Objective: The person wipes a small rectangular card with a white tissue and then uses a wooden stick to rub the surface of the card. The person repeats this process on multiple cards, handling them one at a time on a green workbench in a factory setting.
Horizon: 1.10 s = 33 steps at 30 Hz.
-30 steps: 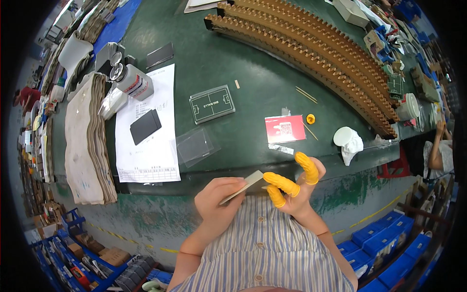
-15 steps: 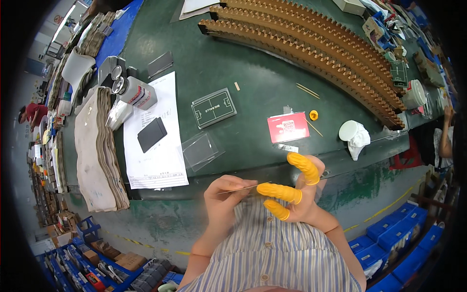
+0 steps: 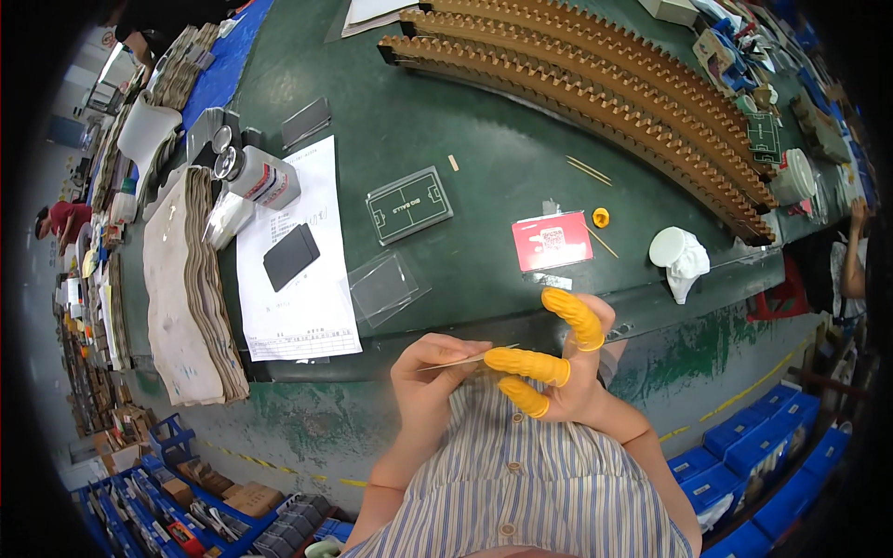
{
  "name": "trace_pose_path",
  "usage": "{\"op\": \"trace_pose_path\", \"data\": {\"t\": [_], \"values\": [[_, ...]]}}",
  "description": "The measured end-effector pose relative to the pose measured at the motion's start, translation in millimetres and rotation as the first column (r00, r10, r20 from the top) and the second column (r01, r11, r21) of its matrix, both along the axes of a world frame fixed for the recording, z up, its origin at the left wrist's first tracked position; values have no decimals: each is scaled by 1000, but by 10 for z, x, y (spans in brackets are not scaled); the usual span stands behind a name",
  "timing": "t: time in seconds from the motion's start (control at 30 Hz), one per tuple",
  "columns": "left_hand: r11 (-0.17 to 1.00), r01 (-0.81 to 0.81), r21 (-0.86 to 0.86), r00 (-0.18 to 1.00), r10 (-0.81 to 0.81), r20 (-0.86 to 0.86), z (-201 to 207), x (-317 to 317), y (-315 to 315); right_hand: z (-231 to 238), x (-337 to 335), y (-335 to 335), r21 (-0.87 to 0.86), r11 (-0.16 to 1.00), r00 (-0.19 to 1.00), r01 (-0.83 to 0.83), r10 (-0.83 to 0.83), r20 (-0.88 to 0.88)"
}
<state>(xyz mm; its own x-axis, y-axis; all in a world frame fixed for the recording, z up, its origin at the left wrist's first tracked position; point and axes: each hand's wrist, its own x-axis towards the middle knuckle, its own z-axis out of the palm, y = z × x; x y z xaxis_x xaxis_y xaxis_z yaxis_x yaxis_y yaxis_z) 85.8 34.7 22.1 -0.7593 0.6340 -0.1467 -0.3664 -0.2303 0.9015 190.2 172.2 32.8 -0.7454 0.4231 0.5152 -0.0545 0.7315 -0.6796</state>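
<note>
While left fingers (image 3: 435, 348) pinch thin card (image 3: 473, 357) edge-on, visible axis points rightward — yellow-capped right fingers (image 3: 535, 365) spread.

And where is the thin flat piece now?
Low centre in the head view, the thin flat piece is pinched in the left hand, beside the yellow finger covers on the right hand.
</note>
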Motion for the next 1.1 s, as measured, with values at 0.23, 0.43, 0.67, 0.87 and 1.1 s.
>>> {"op": "trace_pose_path", "data": {"t": [0.23,0.43,0.67,0.87,1.1], "values": [[1000,-3,5,1000,3,-9,2,3,-10,-7,6,-7,33,999,1000,15,-16,13],[1000,1,29,999,0,-45,-32,-4,-20,22,10,-8,30,1000,1000,6,-6,-4],[999,6,34,998,-4,-60,-31,1,-33,20,-24,-35,26,1000,999,-7,8,-34],[998,-10,58,999,13,-41,-27,11,-42,36,-12,-41,34,999,999,-4,5,-35],[998,-19,55,1000,19,-6,-21,25,-46,16,8,-36,35,999,999,-2,3,-32]]}}
